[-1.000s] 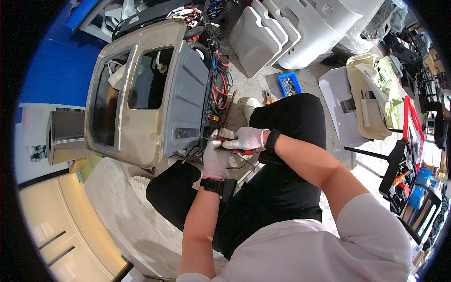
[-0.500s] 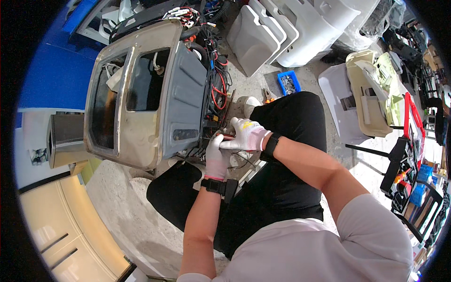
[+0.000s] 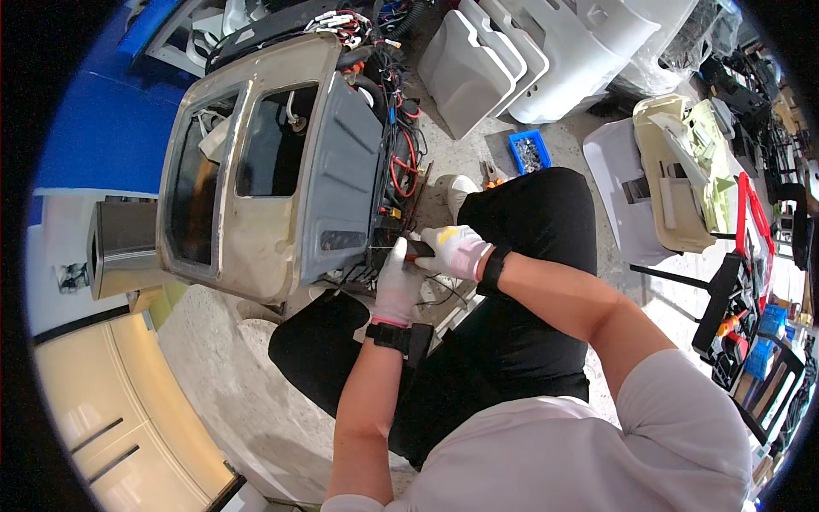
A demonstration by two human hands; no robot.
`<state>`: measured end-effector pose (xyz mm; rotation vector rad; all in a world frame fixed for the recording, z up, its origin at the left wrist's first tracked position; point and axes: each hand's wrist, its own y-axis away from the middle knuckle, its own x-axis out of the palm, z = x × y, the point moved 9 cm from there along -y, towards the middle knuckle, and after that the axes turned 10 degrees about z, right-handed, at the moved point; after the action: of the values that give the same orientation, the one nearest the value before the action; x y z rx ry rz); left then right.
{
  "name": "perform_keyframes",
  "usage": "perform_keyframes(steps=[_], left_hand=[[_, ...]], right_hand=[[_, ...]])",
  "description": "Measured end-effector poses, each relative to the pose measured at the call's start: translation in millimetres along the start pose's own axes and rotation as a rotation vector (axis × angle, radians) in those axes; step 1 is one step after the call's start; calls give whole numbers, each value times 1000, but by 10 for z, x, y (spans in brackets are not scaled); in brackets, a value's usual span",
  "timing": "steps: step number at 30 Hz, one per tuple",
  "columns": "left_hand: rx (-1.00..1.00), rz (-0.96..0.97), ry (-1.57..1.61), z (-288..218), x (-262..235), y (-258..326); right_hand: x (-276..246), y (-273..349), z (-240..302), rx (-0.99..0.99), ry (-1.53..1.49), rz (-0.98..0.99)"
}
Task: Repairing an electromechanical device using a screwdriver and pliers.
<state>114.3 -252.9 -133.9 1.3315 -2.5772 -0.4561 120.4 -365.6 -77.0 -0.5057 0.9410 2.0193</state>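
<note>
My right hand (image 3: 456, 250), in a white glove with a yellow mark, grips a screwdriver (image 3: 418, 250) with a red and black handle. Its thin shaft points left at the lower corner of a boxy grey-and-beige machine housing (image 3: 341, 183). My left hand (image 3: 395, 286), gloved as well, is at the front of the handle, fingertips around the shaft; some of its fingers are hidden. Where the tip meets the housing is too small to make out. Black and red cables (image 3: 401, 166) hang along the housing's open side, and thin wires lie beneath my hands.
A blue bin of small metal parts (image 3: 529, 152) and orange-handled pliers (image 3: 492, 175) lie on the floor beyond my knee. White panels (image 3: 473, 72) lean at the back. Cream and white shells (image 3: 670, 183) stand right, near a red-and-black frame (image 3: 734, 282). Beige cabinets (image 3: 119, 418) are at left.
My right hand has shifted slightly right and turned on the handle, showing more of it. My left fingertips sit a little differently on the screwdriver. The whole view has moved slightly.
</note>
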Motion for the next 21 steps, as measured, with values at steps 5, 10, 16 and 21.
perform_keyframes(steps=[5,10,16,21], left_hand=[[-186,-188,690,51,61,78],[148,-164,491,-169,-50,75],[19,-162,979,-112,46,92],[-207,-210,919,175,62,67]], right_hand=[[-45,-26,78,-101,161,-101],[-159,38,-76,118,-227,-84],[248,-13,-87,75,-417,448],[88,-9,-88,34,49,47]])
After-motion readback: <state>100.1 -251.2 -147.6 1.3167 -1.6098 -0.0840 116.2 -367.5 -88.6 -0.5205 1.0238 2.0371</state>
